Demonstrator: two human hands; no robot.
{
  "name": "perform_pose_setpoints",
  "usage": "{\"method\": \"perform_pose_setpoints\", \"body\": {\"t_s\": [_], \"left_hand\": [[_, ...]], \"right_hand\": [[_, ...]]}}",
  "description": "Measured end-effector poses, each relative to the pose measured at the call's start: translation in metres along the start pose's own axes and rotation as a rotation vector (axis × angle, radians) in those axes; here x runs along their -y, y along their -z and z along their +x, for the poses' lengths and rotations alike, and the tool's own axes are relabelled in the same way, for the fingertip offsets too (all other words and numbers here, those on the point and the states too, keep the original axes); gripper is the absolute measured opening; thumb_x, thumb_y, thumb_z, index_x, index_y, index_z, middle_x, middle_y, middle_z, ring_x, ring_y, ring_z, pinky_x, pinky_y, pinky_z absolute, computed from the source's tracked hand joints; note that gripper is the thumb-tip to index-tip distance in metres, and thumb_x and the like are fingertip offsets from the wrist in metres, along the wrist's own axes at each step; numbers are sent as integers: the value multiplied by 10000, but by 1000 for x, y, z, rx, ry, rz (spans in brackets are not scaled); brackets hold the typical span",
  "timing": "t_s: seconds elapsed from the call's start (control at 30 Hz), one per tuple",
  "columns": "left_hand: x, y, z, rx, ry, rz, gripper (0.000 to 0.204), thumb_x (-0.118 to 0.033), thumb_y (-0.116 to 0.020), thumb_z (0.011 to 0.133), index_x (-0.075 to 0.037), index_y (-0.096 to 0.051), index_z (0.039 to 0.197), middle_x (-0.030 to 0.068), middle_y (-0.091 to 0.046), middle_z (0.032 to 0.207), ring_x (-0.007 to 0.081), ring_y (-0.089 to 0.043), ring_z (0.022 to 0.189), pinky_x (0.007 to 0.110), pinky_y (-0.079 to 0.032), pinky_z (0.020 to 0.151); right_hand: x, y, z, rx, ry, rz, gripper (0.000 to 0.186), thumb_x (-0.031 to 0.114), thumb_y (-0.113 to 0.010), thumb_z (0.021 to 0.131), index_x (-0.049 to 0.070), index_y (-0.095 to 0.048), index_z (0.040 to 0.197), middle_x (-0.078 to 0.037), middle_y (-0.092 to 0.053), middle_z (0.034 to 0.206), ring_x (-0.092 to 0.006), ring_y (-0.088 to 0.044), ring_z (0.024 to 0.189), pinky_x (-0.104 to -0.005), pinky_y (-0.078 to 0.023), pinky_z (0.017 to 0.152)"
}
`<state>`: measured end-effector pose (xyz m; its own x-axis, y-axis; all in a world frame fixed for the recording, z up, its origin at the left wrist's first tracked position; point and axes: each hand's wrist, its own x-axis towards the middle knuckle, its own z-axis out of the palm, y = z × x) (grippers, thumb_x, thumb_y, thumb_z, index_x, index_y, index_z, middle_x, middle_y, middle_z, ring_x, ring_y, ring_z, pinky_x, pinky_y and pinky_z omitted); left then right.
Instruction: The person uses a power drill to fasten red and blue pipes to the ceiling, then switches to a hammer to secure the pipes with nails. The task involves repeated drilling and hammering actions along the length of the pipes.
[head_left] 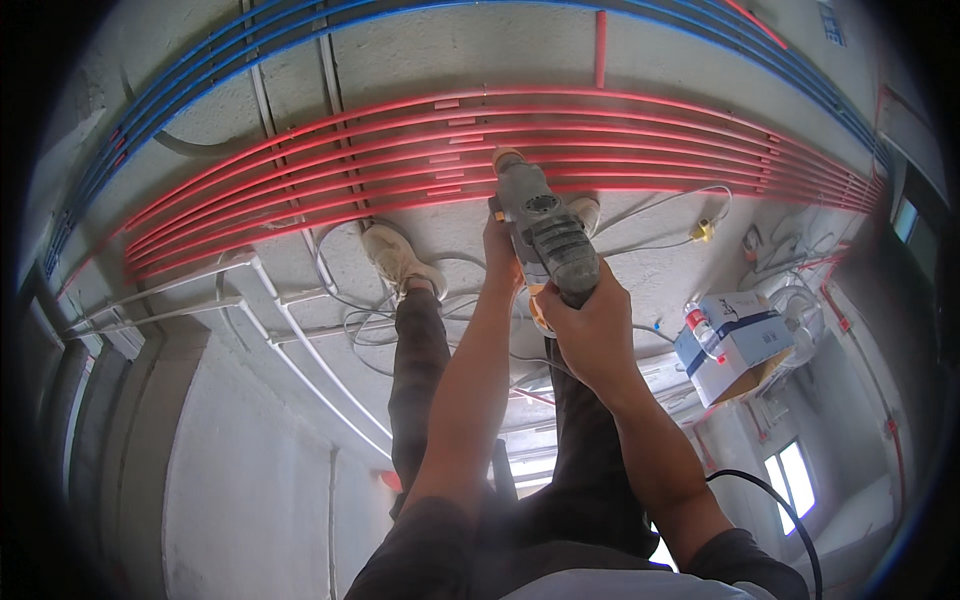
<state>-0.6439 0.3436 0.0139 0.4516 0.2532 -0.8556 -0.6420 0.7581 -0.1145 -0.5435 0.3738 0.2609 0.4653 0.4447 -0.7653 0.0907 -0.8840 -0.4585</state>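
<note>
I hold a dusty grey power drill (545, 230) with both hands, its tip pointing down at the concrete floor (660, 280) among a band of red conduits (350, 160). My right hand (592, 325) is wrapped around the rear grip. My left hand (497, 252) grips the drill's left side, partly hidden behind the body. My left shoe (400, 258) stands on the floor left of the drill, and my right shoe (585, 213) shows just behind it.
Blue conduits (200, 75) curve along the far side of the floor. White pipes (300, 345) and loose white cables (365, 320) run by my feet. A blue-and-white cardboard box (738, 345) sits at the right. A black power cord (790, 510) trails by my right arm.
</note>
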Motion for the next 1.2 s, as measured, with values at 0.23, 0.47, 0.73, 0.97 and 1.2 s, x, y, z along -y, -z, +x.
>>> {"method": "perform_pose_setpoints", "body": {"t_s": [0.23,0.47,0.73,0.97,1.2], "left_hand": [[1,17,17,-82,-81,128,403,-59,-551,985,-36,-601,1384,111,-697,1228,240,-724,1076,376,-625,895],[1,40,38,-89,-142,250,468,21,-540,919,-25,-602,1381,117,-692,1245,245,-723,1081,378,-620,916],[-10,23,45,-113,-144,225,488,43,-531,914,-25,-603,1391,109,-691,1267,242,-705,1130,376,-600,956],[-11,27,59,-163,-175,209,496,54,-518,920,-31,-607,1401,107,-693,1274,232,-704,1131,367,-601,941],[-7,45,73,-137,-172,194,459,27,-542,952,-42,-605,1401,91,-695,1245,226,-716,1094,358,-620,901]], "right_hand": [[-24,-13,15,7,-56,70,320,111,-754,863,-34,-645,1127,-169,-733,897,-291,-728,839,-390,-561,767],[-27,-22,28,-1,-98,160,250,72,-776,837,-36,-656,1028,-62,-697,851,-114,-641,721,-283,-531,663],[-37,-28,51,21,-106,152,286,143,-734,873,-28,-659,1090,-138,-734,818,-217,-721,733,-349,-553,703],[-39,-35,67,49,-125,175,293,147,-763,852,-41,-644,1041,-135,-736,831,-203,-720,745,-345,-551,693],[-55,-46,73,17,-63,208,240,67,-783,843,-17,-632,1009,-74,-678,791,-139,-642,672,-297,-514,621]]}}
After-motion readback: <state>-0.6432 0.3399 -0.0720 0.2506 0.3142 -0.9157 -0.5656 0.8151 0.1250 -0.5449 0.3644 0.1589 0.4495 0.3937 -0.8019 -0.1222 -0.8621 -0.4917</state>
